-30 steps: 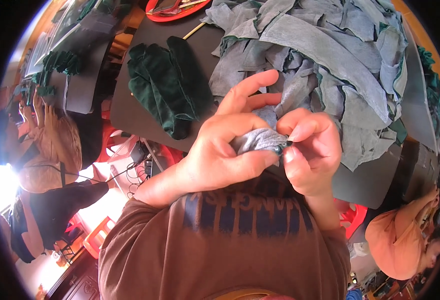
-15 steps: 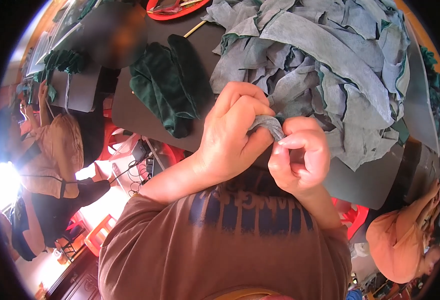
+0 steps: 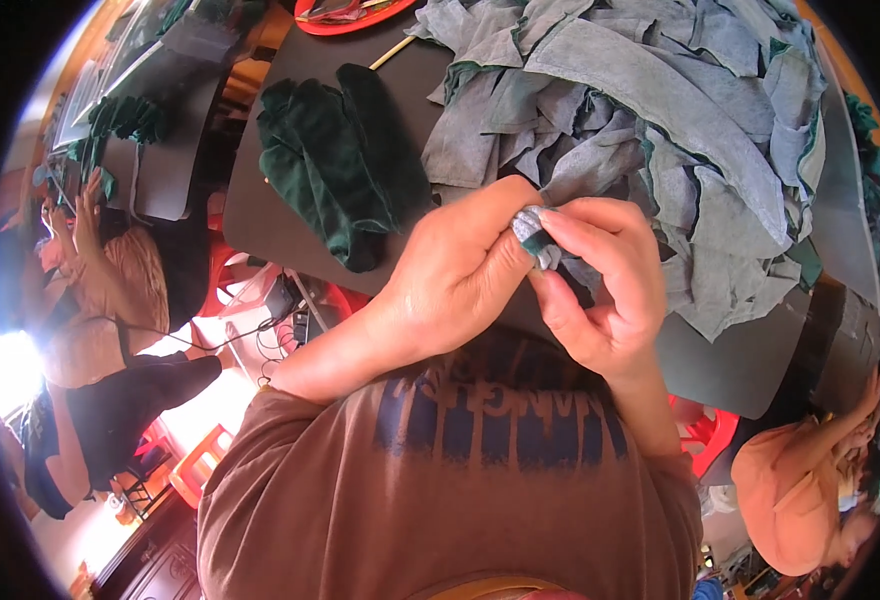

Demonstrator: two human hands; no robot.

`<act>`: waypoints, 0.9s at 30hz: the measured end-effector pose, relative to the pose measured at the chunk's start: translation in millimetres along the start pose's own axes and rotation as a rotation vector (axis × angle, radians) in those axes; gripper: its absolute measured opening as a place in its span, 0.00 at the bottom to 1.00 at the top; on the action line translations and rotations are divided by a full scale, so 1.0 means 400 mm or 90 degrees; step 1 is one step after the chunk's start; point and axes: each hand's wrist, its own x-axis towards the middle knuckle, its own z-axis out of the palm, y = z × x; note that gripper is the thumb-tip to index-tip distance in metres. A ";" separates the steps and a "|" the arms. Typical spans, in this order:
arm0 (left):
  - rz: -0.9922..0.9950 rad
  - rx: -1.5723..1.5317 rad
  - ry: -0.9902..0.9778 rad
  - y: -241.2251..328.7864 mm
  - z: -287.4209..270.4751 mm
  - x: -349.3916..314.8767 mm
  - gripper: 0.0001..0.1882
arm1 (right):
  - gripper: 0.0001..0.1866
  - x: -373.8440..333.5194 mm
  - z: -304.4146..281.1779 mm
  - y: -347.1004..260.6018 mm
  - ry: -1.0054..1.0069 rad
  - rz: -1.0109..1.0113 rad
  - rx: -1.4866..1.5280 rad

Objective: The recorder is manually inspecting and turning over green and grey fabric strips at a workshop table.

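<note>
My left hand [image 3: 460,265] and right hand [image 3: 600,285] both pinch a small grey cloth piece [image 3: 533,232] above the worktop [image 3: 270,215] edge. I think it can slip from my fingertips, because the grip is very small.

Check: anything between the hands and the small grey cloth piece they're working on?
Nothing visible. The left hand and right hand both pinch the small grey cloth piece directly between their fingertips, above the near edge of the dark table, in front of the grey fabric pile.
</note>
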 end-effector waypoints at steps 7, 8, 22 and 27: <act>-0.242 -0.388 -0.064 -0.018 0.000 0.012 0.14 | 0.20 -0.013 0.015 0.021 0.001 0.046 -0.052; -0.213 -0.445 -0.065 -0.023 0.004 0.012 0.09 | 0.19 -0.017 0.015 0.027 0.031 0.066 -0.029; 0.101 -0.057 -0.001 0.002 -0.007 -0.012 0.11 | 0.10 -0.046 0.027 0.025 0.155 0.137 0.277; 0.082 -0.067 0.051 0.002 0.007 0.018 0.11 | 0.11 -0.048 0.022 0.028 0.120 0.197 0.391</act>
